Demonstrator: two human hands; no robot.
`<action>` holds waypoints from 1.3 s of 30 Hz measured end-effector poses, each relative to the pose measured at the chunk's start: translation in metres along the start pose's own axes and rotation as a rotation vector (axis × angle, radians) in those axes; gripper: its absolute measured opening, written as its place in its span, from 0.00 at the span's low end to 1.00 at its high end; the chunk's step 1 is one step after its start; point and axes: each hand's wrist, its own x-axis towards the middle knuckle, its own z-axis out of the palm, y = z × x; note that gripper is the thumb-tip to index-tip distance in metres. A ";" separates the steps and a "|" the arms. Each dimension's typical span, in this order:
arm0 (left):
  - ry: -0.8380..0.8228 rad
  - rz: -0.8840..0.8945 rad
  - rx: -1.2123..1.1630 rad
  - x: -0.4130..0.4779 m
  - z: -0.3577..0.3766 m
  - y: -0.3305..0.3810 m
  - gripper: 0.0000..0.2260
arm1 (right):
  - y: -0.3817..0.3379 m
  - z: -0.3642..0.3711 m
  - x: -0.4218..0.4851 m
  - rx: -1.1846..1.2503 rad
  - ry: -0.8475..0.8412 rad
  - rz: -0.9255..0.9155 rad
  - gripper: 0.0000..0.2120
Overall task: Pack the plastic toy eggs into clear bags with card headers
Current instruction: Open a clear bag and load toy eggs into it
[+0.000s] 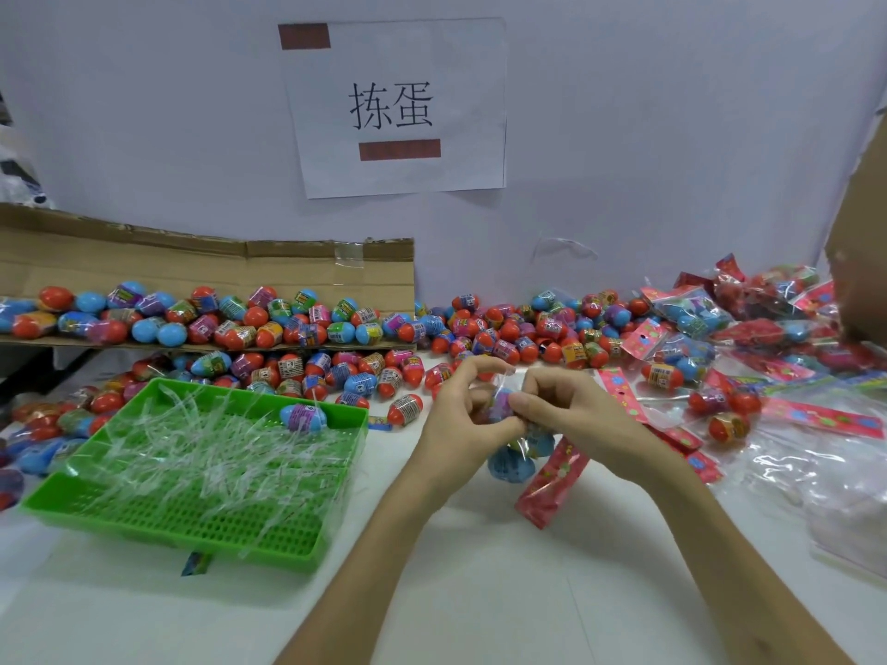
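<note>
- Both hands meet above the white worktop (pixel 480 597): left hand (pixel 458 415) and right hand (pixel 573 415) pinch a clear bag (pixel 504 380) at its mouth with curled fingers (pixel 547 379).
- Blue toy eggs (pixel 511 467) hang inside it; its red card header (pixel 552 482) slants down to the worktop.
- Loose eggs (pixel 480 328) lie heaped behind the hands, and one egg (pixel 303 417) lies in the green tray (pixel 48 502).

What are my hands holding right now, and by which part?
The left hand and right hand pinch the bag at its upper end, around an egg; the header hangs below.
</note>
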 end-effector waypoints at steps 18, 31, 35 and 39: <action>0.106 -0.188 -0.324 0.003 0.010 0.003 0.32 | -0.004 -0.011 -0.002 0.356 0.195 0.034 0.10; 0.169 -0.286 -0.494 0.006 0.000 0.002 0.21 | -0.010 -0.008 -0.001 0.501 0.330 0.035 0.10; 0.156 -0.348 -0.595 0.006 -0.001 0.002 0.24 | -0.008 -0.005 -0.001 0.567 0.312 0.065 0.11; 0.082 -0.344 -0.717 0.003 -0.003 0.000 0.26 | -0.006 -0.003 0.000 0.665 0.285 0.121 0.16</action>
